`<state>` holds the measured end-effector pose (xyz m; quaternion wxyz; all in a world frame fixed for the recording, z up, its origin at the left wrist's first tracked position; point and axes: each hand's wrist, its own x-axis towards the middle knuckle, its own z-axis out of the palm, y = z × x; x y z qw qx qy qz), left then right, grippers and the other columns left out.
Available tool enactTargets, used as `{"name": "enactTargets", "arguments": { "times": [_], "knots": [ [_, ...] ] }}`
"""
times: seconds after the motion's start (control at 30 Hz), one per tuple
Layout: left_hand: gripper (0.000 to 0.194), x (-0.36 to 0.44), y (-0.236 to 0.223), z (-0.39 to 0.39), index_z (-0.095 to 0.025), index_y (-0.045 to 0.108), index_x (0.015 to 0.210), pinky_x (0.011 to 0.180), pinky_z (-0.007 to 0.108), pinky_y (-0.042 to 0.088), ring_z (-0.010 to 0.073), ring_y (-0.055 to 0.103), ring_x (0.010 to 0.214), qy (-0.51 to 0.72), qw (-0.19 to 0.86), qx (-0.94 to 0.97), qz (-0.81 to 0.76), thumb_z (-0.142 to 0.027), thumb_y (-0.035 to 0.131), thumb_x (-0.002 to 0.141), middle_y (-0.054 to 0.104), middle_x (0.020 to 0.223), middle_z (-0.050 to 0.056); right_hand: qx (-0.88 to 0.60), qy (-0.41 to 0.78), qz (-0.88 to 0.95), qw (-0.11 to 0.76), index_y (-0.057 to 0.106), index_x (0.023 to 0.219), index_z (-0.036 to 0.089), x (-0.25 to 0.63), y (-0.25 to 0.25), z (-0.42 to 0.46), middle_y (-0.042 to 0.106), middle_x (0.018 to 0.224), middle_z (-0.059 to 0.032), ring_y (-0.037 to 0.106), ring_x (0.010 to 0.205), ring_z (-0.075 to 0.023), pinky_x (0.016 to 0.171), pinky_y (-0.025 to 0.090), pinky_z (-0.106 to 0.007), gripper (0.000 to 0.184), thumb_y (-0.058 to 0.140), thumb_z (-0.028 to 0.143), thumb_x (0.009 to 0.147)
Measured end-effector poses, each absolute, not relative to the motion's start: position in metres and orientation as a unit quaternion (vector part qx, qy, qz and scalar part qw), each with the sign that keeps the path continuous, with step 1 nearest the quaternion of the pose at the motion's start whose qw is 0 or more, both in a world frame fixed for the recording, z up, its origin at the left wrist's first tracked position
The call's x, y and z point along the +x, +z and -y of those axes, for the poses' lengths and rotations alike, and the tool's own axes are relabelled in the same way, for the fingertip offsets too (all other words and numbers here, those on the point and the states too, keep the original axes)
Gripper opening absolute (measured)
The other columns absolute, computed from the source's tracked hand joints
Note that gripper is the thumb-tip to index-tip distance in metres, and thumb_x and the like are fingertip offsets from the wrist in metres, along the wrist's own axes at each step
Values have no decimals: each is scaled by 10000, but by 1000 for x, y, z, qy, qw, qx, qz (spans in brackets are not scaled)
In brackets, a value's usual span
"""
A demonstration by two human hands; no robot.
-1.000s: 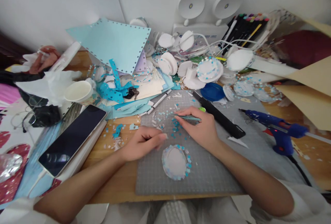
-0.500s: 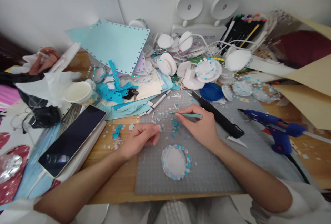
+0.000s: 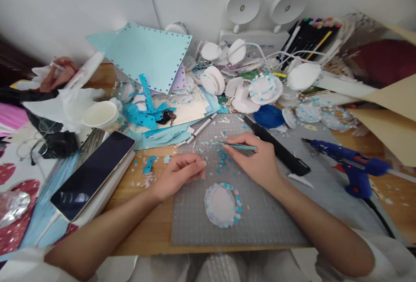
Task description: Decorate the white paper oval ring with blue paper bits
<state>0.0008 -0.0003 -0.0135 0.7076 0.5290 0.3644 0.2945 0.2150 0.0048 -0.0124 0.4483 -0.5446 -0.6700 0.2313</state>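
My right hand (image 3: 255,156) pinches a pair of pale teal tweezers (image 3: 242,146), their tips pointing left over small blue and white paper bits (image 3: 222,156) scattered on the grey cutting mat (image 3: 269,223). Loosely curled, my left hand (image 3: 183,171) rests at the mat's left edge, thumb against the fingers, with nothing visible in it. Below and between both hands lies a round white paper disc (image 3: 222,205), its rim trimmed with blue and whitish bits. It touches neither hand. Whether the tweezer tips grip a bit is too small to tell.
A blue glue gun (image 3: 351,160) lies at the right, beside a long black tool (image 3: 279,147). A phone (image 3: 94,173) and paper cup (image 3: 101,115) are on the left. Decorated white discs (image 3: 265,89), a blue lid-like disc (image 3: 269,117) and paper sheets (image 3: 146,54) crowd the back.
The whole view has shifted slightly. My right hand keeps the tweezers over the scattered bits, and my left hand stays curled in nearly the same spot. The disc has not moved on the mat.
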Motion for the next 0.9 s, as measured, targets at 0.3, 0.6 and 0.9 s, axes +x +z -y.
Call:
{"name": "enactTargets", "arguments": {
  "times": [0.3, 0.6, 0.9],
  "knots": [
    [396, 1, -11, 1, -124, 570, 621, 499, 214, 219, 74, 312, 527, 283, 702, 540, -368, -437, 566, 865, 399, 578, -23, -543, 214, 684, 438, 664, 771, 207, 214, -13, -5, 723, 787, 0, 675, 736, -156, 700, 533, -269, 37, 662, 170, 770],
    [385, 2, -12, 0, -116, 585, 641, 479, 210, 204, 67, 293, 506, 289, 703, 533, -373, -434, 576, 858, 393, 567, -24, -548, 354, 561, 509, 656, 719, 212, 216, -3, -3, 692, 752, -7, 650, 711, -153, 644, 515, -266, 104, 737, 277, 723],
    [268, 5, -8, 1, -145, 667, 958, 444, 199, 169, 56, 258, 471, 317, 688, 534, -375, -371, 663, 814, 398, 548, -54, -455, 606, 382, 530, 603, 658, 200, 206, -1, 3, 686, 659, 16, 626, 587, -123, 596, 508, -264, 225, 806, 293, 629]
  ]
}}
